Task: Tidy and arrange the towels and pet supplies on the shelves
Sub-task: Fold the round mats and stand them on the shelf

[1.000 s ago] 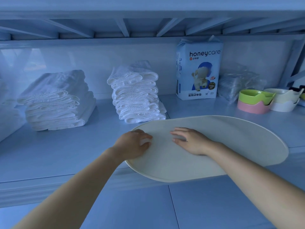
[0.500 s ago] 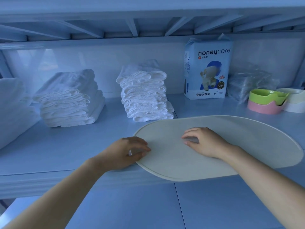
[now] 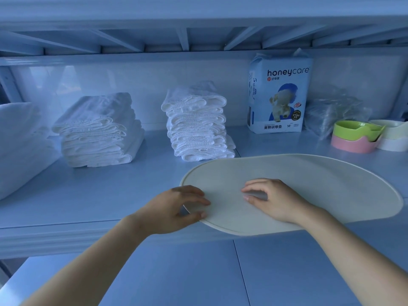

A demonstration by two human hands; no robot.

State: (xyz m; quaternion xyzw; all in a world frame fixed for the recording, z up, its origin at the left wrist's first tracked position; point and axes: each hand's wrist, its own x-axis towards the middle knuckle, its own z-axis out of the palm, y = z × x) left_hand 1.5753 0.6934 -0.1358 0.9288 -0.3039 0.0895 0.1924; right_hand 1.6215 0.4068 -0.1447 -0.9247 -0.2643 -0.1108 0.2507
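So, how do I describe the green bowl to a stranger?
Look along the shelf to its right end, past the honeycare pack. The green bowl sits nested on a pink bowl; the stack beside it is cream and white.

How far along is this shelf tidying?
Done: two towel stacks and the honeycare pack sit at the back. In hand: the left hand pinches the oval mat, the right hand presses it; it overhangs the shelf edge. Left: probably seating the mat, perhaps the crumpled plastic bag.

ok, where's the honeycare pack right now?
Head view, right of centre: the honeycare pack stands upright at the back, between the right towel stack and a clear bag.
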